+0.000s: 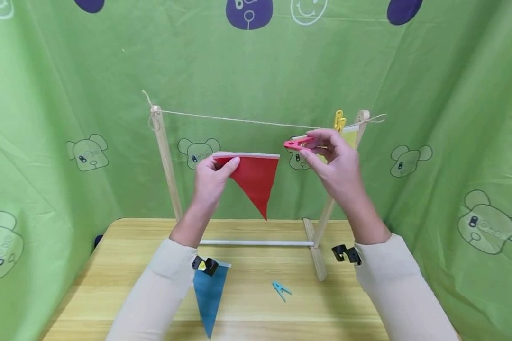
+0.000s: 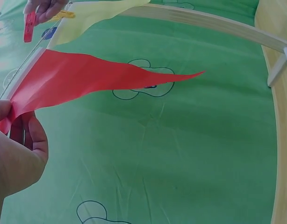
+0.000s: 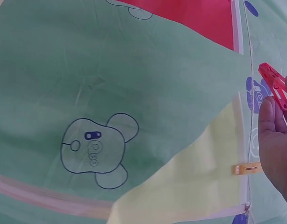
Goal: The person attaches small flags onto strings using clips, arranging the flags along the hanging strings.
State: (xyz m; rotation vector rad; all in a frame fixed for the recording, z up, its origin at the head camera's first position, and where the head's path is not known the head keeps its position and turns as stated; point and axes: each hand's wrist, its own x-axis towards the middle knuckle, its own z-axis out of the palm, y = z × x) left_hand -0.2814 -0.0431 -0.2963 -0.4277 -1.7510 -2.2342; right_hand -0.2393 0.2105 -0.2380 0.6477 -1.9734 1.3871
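1. Judged to be at the pinning step: holding the red pennant (image 1: pixel 258 175) up by its white hem (image 1: pixel 256 155), just below the string (image 1: pixel 239 121), with the red clothespin (image 1: pixel 296 143) ready on the other side.
2. Called for next, as a judgement: lifting the hem to the string from the present grip, squeezing the clothespin's handles, then slipping it over both together.
3. With the left hand (image 1: pixel 211 177), pinching the hem near its left end, thumb in front, fingers curled behind, only cloth between; pennant hanging free to the right of that pinch, tip down.
4. With the right hand (image 1: pixel 340 163), pinching the clothespin between thumb and fingertips, near the pennant's free corner; too small to tell whether parted at its own tips.
5. Behind the right hand, yellow pennant (image 3: pixel 204 172) already on the string under a yellow clothespin (image 1: pixel 339 121). Below the left hand, blue pennant (image 1: pixel 211 293) on the table (image 1: pixel 256 317); below and between both hands, blue clothespin (image 1: pixel 280 290).
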